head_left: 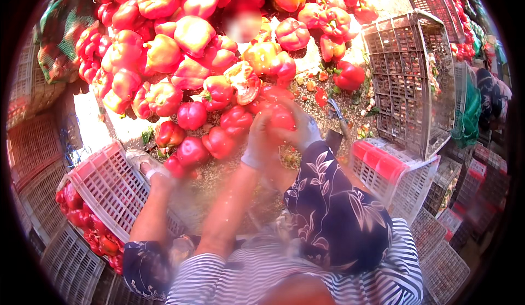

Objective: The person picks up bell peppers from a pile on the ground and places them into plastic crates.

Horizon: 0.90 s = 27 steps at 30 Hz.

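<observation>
Plainly red, rounded pepper (282, 119), slightly blurred, between hands (258, 142).

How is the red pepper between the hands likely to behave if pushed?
The red pepper would probably roll unevenly, since its body looks rounded but not a true ball. Its shiny skin could prove slippery. Neighbouring peppers lie close, so a push might nudge them too.

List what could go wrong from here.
1. The red pepper between the left hand and right hand could slip and bruise against the loose peppers below.
2. A tool, possibly bladed, lies near the right hand; a careless reach might cut it.
</observation>
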Available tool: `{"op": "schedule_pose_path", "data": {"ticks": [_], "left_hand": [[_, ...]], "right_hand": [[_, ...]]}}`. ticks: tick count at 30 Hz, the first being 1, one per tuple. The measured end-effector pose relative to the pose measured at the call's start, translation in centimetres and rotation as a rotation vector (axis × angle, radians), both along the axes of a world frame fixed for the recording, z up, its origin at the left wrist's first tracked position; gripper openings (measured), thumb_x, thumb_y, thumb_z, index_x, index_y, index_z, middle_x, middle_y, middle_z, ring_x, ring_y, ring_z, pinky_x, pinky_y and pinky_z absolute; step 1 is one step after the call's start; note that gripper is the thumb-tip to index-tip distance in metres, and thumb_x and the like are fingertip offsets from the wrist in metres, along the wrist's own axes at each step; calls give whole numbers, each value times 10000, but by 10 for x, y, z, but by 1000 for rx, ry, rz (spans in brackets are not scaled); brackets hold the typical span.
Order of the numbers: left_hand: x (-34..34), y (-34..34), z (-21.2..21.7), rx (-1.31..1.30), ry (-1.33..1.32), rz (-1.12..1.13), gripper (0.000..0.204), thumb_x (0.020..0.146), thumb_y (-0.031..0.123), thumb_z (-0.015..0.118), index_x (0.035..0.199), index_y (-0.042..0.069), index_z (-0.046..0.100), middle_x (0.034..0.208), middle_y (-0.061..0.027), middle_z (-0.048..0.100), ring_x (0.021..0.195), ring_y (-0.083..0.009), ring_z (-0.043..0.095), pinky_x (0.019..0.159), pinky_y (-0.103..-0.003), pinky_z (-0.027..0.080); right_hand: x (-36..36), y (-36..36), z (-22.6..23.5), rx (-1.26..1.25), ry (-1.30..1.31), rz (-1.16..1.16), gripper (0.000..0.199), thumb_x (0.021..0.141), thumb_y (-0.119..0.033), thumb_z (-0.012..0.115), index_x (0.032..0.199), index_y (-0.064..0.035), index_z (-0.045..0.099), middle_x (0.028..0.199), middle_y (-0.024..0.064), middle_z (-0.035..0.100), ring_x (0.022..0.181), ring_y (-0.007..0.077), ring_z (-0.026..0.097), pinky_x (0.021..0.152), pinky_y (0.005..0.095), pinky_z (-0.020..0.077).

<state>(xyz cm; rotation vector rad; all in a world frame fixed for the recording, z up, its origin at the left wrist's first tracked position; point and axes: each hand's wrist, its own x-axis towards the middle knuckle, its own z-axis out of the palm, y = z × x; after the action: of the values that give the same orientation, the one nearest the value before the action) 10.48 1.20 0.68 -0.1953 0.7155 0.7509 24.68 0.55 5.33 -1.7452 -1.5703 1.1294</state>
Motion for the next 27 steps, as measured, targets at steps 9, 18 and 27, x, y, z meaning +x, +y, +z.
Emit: {"op": "schedule_pose_path", "data": {"ticks": [9,18,27], "left_hand": [[11,-2,-15,-24,292,114,305,942,286,578,1170,91,635,1091,-70,681,997,-206,652,912,-348,529],[37,9,-14,-256,396,278,239,959,208,538,1098,53,655,979,-40,625,896,-128,592,775,-277,492],[31,7,-79,103,833,119,305,981,217,504,1048,-15,691,936,-64,655,831,-118,598,743,-274,492]], "right_hand": [[-19,-7,-41,44,133,-217,795,720,-228,795,1429,-72,470,1323,199,598,1219,354,590,1030,415,472],[-24,-8,-77,43,71,-393,849,746,-258,792,1476,-49,413,1370,221,572,1241,327,590,1028,393,475],[-41,4,-72,3,53,-487,860,741,-277,788,1474,-29,412,1415,211,534,1277,312,558,1046,376,453]]}}
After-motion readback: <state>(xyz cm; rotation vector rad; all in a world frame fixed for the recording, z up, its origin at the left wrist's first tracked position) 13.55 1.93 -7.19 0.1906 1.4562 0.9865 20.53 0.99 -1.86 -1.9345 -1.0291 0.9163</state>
